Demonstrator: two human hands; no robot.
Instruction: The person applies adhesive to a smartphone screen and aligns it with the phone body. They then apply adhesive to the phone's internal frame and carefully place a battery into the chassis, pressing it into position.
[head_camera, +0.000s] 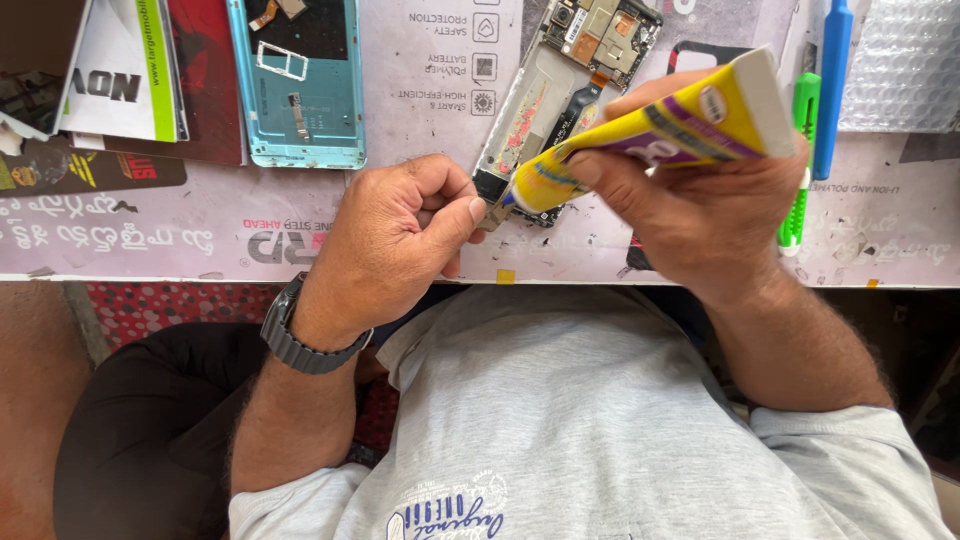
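My right hand (700, 195) grips a yellow and purple glue tube (660, 125), its nozzle pointing left and down at the near end of an opened phone body (560, 90) that lies on the work mat (400, 240). My left hand (400, 240) is curled into a loose fist, thumb against the phone body's near corner beside the tube's nozzle. A dark watch (300, 345) sits on that wrist. What the left fingers pinch is hidden.
A light blue phone back cover (305, 85) lies at the far left of the mat. Printed cards and a red booklet (130, 70) are stacked further left. Blue (835, 80) and green (800, 160) tools and bubble wrap (905, 65) lie at the right.
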